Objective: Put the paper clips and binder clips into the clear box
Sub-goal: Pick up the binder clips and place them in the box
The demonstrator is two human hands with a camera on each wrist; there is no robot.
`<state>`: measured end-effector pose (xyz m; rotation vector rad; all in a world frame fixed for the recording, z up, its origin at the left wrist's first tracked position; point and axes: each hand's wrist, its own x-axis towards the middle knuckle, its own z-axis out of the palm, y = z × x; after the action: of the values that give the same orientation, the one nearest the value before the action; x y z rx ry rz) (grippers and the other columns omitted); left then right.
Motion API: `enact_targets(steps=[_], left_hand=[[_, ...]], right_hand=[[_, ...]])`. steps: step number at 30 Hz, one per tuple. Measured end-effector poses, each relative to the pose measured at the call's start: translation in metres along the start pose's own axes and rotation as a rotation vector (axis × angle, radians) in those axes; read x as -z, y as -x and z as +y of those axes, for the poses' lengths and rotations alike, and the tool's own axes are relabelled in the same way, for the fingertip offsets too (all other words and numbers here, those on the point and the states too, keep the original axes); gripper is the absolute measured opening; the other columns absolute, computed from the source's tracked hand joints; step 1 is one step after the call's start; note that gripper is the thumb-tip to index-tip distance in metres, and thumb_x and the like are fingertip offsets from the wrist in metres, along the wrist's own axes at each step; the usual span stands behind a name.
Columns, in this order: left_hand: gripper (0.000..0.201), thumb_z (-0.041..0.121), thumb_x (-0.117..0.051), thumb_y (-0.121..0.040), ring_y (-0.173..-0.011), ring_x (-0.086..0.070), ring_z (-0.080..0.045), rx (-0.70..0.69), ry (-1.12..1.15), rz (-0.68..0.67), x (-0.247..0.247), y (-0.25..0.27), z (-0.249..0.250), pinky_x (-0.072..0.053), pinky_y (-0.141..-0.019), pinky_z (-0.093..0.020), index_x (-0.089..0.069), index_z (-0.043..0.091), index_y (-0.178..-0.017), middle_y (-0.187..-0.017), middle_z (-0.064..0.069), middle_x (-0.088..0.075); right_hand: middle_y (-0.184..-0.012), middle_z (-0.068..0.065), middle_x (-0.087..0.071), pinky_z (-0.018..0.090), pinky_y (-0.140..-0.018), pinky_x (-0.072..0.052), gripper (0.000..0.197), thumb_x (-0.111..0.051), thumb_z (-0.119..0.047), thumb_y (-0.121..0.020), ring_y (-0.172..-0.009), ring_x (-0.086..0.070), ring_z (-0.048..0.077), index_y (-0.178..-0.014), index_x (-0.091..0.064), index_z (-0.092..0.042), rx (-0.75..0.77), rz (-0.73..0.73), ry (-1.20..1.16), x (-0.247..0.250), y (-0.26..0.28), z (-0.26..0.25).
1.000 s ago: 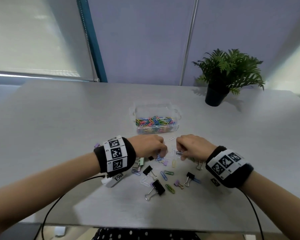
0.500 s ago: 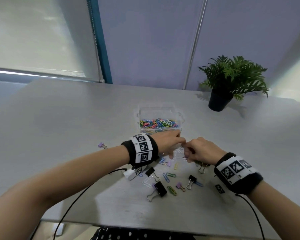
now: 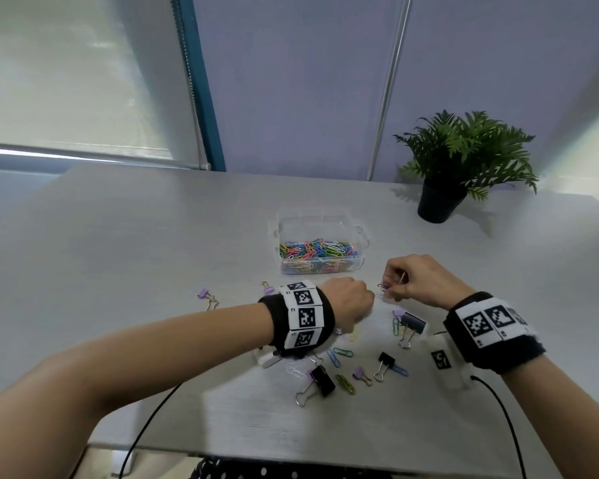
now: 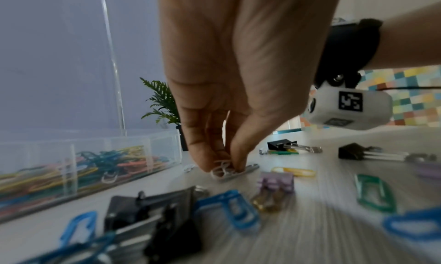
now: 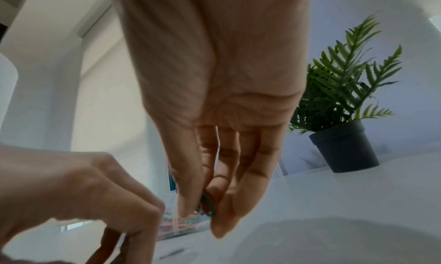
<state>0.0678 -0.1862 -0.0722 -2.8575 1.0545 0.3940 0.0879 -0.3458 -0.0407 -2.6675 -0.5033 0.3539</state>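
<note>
The clear box [image 3: 357,262], partly filled with colourful paper clips [image 3: 317,249], stands mid-table. My left hand [image 3: 366,305] is down on the table in front of it and pinches white paper clips [image 4: 222,171] between thumb and fingers [image 4: 203,162]. My right hand [image 3: 386,288] hovers just right of it, raised a little, pinching a small bunch of clips [image 3: 382,287]; a green one [image 5: 208,204] shows in the right wrist view. Loose clips lie nearer me: black binder clips [image 3: 323,380] [image 3: 413,323], a purple binder clip [image 3: 359,372], and blue [image 3: 333,357] and green paper clips [image 3: 345,383].
A potted plant [image 3: 437,203] stands at the back right. Two purple binder clips [image 3: 204,293] [image 3: 267,286] lie apart to the left. Cables [image 3: 146,426] hang from both wrists over the table's front edge [image 3: 256,456]. A wall and window blind rise behind the table.
My hands met over the pile, then parted. The right hand has lifted off the table with its clips and moved right; the left stays low, pinching white clips.
</note>
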Motion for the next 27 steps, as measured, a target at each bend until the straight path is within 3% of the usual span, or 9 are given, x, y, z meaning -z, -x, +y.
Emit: enact_targets(steps=[3, 5, 10, 13, 16, 18, 21, 23, 27], left_hand=[[0.017, 0.008, -0.056, -0.079, -0.083, -0.059, -0.028, 0.037, 0.181, 0.014, 0.009, 0.004, -0.011, -0.051, -0.071, -0.033, -0.062, 0.000, -0.093, -0.090, -0.015, -0.062], [0.015, 0.009, -0.052, -0.084, -0.076, -0.054, -0.022, 0.090, 0.284, 0.052, 0.022, 0.009, -0.027, -0.041, -0.067, -0.026, -0.062, 0.000, -0.091, -0.084, -0.012, -0.063], [0.014, 0.009, -0.057, -0.085, -0.079, -0.053, -0.013, 0.211, 0.370, 0.256, 0.059, 0.027, -0.082, -0.039, -0.073, -0.020, -0.065, 0.005, -0.096, -0.097, -0.008, -0.069], [0.013, 0.002, -0.056, -0.085, -0.073, -0.057, -0.015, 0.291, 0.427, 0.320, 0.065, 0.029, -0.102, -0.046, -0.069, -0.023, -0.067, 0.003, -0.093, -0.089, -0.009, -0.068], [0.015, 0.001, -0.056, -0.087, -0.074, -0.061, -0.018, 0.353, 0.430, 0.306, 0.061, 0.026, -0.109, -0.048, -0.074, -0.025, -0.069, 0.003, -0.095, -0.092, -0.012, -0.070], [0.018, 0.006, -0.057, -0.088, -0.089, -0.064, -0.020, 0.345, 0.363, 0.299, 0.055, 0.027, -0.108, -0.046, -0.084, -0.026, -0.069, 0.004, -0.100, -0.102, -0.010, -0.072], [0.017, 0.008, -0.057, -0.088, -0.094, -0.065, -0.020, 0.261, 0.316, 0.347, 0.048, 0.042, -0.099, -0.045, -0.087, -0.027, -0.069, 0.008, -0.100, -0.101, -0.007, -0.072], [0.016, 0.005, -0.057, -0.083, -0.086, -0.065, -0.022, 0.209, 0.296, 0.317, 0.039, 0.053, -0.091, -0.049, -0.082, -0.031, -0.069, 0.010, -0.093, -0.092, -0.007, -0.072], [0.012, 0.012, -0.062, -0.082, -0.087, -0.065, -0.021, 0.205, 0.281, 0.059, 0.017, 0.066, -0.075, -0.050, -0.078, -0.029, -0.069, 0.016, -0.091, -0.091, -0.004, -0.071]], right_hand=[[-0.073, 0.006, -0.066, 0.012, -0.050, -0.048, 0.025, -0.067, 0.000, -0.078, -0.063, -0.069, 0.017, -0.067, -0.053, -0.018, -0.014, 0.008, -0.125, -0.004, -0.004, -0.002], [-0.072, 0.005, -0.064, 0.013, -0.047, -0.048, 0.022, -0.066, 0.002, -0.079, -0.060, -0.068, 0.020, -0.069, -0.054, -0.015, -0.013, 0.034, -0.222, -0.001, -0.010, -0.006], [-0.066, 0.003, -0.060, 0.011, -0.042, -0.045, 0.015, -0.066, 0.004, -0.078, -0.041, -0.059, 0.000, -0.077, -0.058, -0.009, 0.055, 0.198, -0.366, 0.014, -0.043, -0.026], [-0.066, 0.003, -0.060, 0.014, -0.043, -0.048, 0.012, -0.065, 0.004, -0.080, -0.040, -0.057, 0.000, -0.083, -0.059, -0.006, 0.081, 0.227, -0.386, 0.013, -0.069, -0.040], [-0.081, 0.012, -0.065, 0.031, -0.064, -0.056, 0.010, -0.064, -0.001, -0.082, -0.060, -0.062, 0.016, -0.090, -0.062, -0.006, 0.061, 0.155, -0.313, 0.005, -0.085, -0.054], [-0.094, 0.013, -0.067, 0.036, -0.079, -0.054, 0.015, -0.064, -0.006, -0.082, -0.078, -0.061, 0.022, -0.097, -0.064, -0.007, 0.083, 0.142, -0.149, -0.002, -0.085, -0.056], [-0.099, 0.007, -0.067, 0.039, -0.085, -0.049, 0.013, -0.058, -0.009, -0.085, -0.092, -0.060, 0.023, -0.097, -0.064, -0.011, 0.188, 0.213, 0.058, -0.010, -0.066, -0.058], [-0.094, 0.005, -0.066, 0.039, -0.081, -0.048, 0.011, -0.055, -0.009, -0.085, -0.090, -0.058, 0.023, -0.092, -0.063, -0.012, 0.274, 0.189, 0.119, -0.016, -0.051, -0.058], [-0.084, -0.003, -0.054, 0.033, -0.071, -0.042, 0.018, -0.067, -0.020, -0.080, -0.078, -0.049, 0.016, -0.096, -0.059, -0.014, 0.355, -0.112, 0.143, -0.036, -0.039, -0.069]])
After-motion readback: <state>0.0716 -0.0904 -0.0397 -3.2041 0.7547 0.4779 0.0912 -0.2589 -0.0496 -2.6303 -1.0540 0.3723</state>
